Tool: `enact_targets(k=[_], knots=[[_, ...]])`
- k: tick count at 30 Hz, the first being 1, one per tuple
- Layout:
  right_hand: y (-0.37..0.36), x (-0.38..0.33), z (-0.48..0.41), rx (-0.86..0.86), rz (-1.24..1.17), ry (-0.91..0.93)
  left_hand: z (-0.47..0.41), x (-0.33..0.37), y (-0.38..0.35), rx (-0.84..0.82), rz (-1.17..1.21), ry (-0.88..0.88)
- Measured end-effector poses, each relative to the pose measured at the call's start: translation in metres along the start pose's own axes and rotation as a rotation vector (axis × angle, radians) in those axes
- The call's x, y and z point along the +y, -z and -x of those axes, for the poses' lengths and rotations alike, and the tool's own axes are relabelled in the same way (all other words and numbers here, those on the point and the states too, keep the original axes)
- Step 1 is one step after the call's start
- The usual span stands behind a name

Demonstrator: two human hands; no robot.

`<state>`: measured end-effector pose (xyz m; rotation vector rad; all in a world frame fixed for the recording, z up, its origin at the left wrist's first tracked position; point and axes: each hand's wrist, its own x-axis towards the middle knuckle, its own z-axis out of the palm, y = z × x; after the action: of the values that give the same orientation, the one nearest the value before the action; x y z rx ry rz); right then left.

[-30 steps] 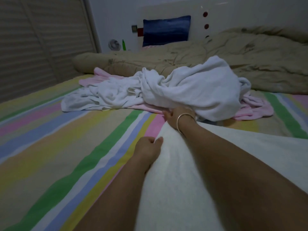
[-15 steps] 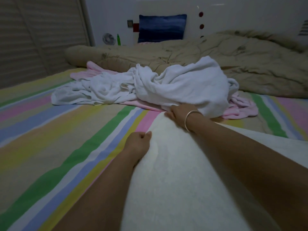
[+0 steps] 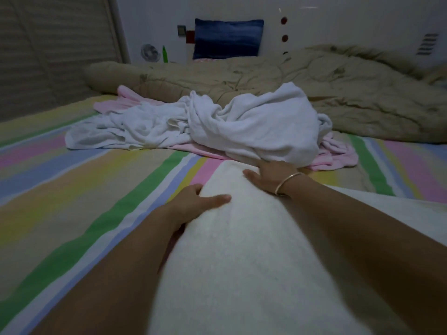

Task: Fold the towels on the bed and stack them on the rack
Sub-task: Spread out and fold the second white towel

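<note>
Striped bedsheet [image 3: 72, 189] in green, blue, yellow and pink bands fills the near and left ground. Dim light. Slatted doors [image 3: 48, 56] close off the far left.

Cream towel [image 3: 242, 262]: the largest item. It runs from the near edge, between your forearms, to a narrow far end mid-bed. It lies on the sheet and spreads wider to the right.

Beige comforter [image 3: 338, 93]: bunched across the far side of the bed, left to right.

White towels [image 3: 254, 126]: a loose, unfolded heap at centre, just beyond the cream towel's far end and in front of the comforter. How many towels are in the heap cannot be told.

Pink towel [image 3: 338, 153]: under the white heap, showing at its right and far-left edges.

Blue pillow [image 3: 228, 38]: upright against the far wall.

Your right hand [image 3: 271, 176]: palm down on the far end of the cream towel, thumb spread to the left, fingers stretched forward. The fingertips meet the foot of the white heap and are partly hidden there. It presses and holds nothing. A bangle [image 3: 287, 182] sits on that wrist.

Your left hand [image 3: 196, 201]: at the towel's left edge, nearer than the right hand. The thumb lies on top and the fingers curl round the edge, gripping it.

Small fan [image 3: 150, 52] and green bottle [image 3: 164, 54]: at the far wall, left of the pillow.
</note>
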<state>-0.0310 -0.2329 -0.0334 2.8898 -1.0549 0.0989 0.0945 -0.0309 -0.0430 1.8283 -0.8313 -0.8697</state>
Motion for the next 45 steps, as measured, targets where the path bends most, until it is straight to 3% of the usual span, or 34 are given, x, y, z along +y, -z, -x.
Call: enact_targets(k=[3, 9, 12, 14, 16, 18, 20, 22, 25, 28, 31, 35, 38, 41, 45], knots=[[0.003, 0.024, 0.013, 0.015, 0.03, 0.03, -0.005, 0.0, 0.011, -0.047, -0.174, -0.039], [0.007, 0.067, 0.04, -0.009, -0.025, -0.02, -0.01, 0.007, -0.006, 0.214, -0.599, -0.056], [0.005, 0.075, 0.05, 0.104, -0.06, -0.051, 0.004, 0.021, -0.035, 0.418, -0.831, -0.016], [0.002, 0.081, 0.057, 0.175, -0.06, -0.098, 0.013, 0.025, -0.057, 0.496, -0.979, -0.179], [-0.002, 0.09, 0.065, 0.185, -0.081, -0.123, 0.019, 0.028, -0.084, 0.462, -0.966, -0.417], [-0.004, 0.104, 0.073, 0.171, -0.108, -0.147, 0.025, 0.039, -0.112, 0.288, -0.933, -0.554], [-0.005, 0.122, 0.082, 0.141, -0.103, -0.186, 0.027, 0.041, -0.134, 0.075, -0.99, -0.576], [-0.005, 0.143, 0.09, 0.085, -0.058, -0.2, 0.023, 0.036, -0.145, -0.032, -1.061, -0.516], [-0.003, 0.168, 0.098, 0.04, -0.089, -0.143, 0.012, 0.03, -0.151, -0.03, -1.095, -0.424], [-0.005, 0.173, 0.095, 0.104, -0.067, -0.073, 0.006, 0.033, -0.156, -0.037, -1.091, -0.377], [-0.01, 0.174, 0.086, 0.18, -0.017, -0.141, 0.0, 0.034, -0.157, -0.013, -1.065, -0.371], [-0.015, 0.176, 0.08, 0.119, -0.03, -0.189, -0.015, 0.036, -0.154, 0.108, -0.988, -0.382], [-0.018, 0.178, 0.084, 0.058, -0.029, -0.241, -0.033, 0.046, -0.152, 0.183, -0.945, -0.297], [-0.029, 0.178, 0.093, 0.116, -0.011, -0.24, -0.043, 0.05, -0.146, 0.269, -0.898, -0.226], [-0.036, 0.172, 0.095, 0.172, 0.056, -0.215, -0.05, 0.053, -0.143, 0.201, -1.082, -0.309]])
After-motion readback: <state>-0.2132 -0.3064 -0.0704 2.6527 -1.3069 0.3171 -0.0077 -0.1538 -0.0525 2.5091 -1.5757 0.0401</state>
